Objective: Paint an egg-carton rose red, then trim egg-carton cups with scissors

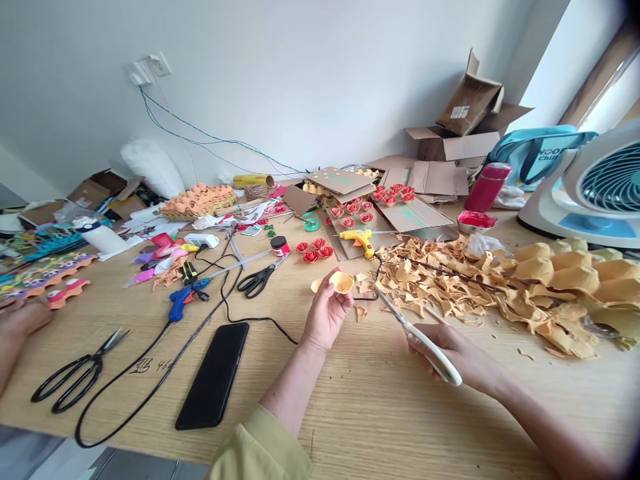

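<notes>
Pinched in my left hand [325, 317] is a pale yellow egg-carton cup [343, 283], held above the middle of the table. My right hand [445, 353] grips a pair of scissors [431, 352] with white handles, blades pointing up and left toward the cup but apart from it. Beyond and to the right of the cup spreads a heap of yellow carton scraps [425, 270]. Just past my left hand lie several red paper-pulp roses [311, 256]. A yellow glue gun [361, 239] rests between the roses and the scraps.
Left of my arm lie a black phone [213, 377], black scissors [83, 373] and a blue glue gun [181, 303] with a looping cord. Another person's hand [23, 317] is at the far left. A fan [590, 187] and yellow egg cartons [565, 270] stand on the right.
</notes>
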A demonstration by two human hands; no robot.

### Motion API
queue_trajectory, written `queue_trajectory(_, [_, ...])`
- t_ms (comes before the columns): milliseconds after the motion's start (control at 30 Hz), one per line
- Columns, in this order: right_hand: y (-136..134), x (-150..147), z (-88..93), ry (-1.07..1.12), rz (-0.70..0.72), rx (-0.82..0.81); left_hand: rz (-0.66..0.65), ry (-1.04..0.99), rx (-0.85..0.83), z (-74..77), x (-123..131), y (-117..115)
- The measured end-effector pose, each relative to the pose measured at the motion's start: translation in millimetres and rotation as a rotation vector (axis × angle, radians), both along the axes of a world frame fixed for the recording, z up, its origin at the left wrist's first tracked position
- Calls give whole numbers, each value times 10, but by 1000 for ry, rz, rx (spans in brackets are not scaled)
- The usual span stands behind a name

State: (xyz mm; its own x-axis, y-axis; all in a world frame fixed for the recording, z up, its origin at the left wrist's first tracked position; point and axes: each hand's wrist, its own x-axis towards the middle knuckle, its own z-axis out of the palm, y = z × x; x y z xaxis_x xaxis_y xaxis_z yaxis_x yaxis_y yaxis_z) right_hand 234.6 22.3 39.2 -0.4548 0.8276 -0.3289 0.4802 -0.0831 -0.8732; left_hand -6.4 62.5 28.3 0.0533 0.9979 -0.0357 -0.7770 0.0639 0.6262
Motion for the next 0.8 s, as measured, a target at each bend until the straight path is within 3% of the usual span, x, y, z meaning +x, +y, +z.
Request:
queue_trajectory(100, [-22, -39, 60, -69, 60, -139, 22, 20, 7, -14, -14, 14])
queue_trajectory(167, [-7, -86, 98, -258, 91, -24, 24, 28, 10, -22, -20, 23])
queue_trajectory(300, [49, -253, 172, -699, 147, 376, 17, 33, 18, -23, -17, 25])
queue_trajectory(467, [71, -358, 279, -835, 142, 396, 2, 9, 12, -8, -7, 12])
queue_trajectory(800, [132, 172, 338, -1109, 22, 357, -22, -3, 17, -15, 5, 16])
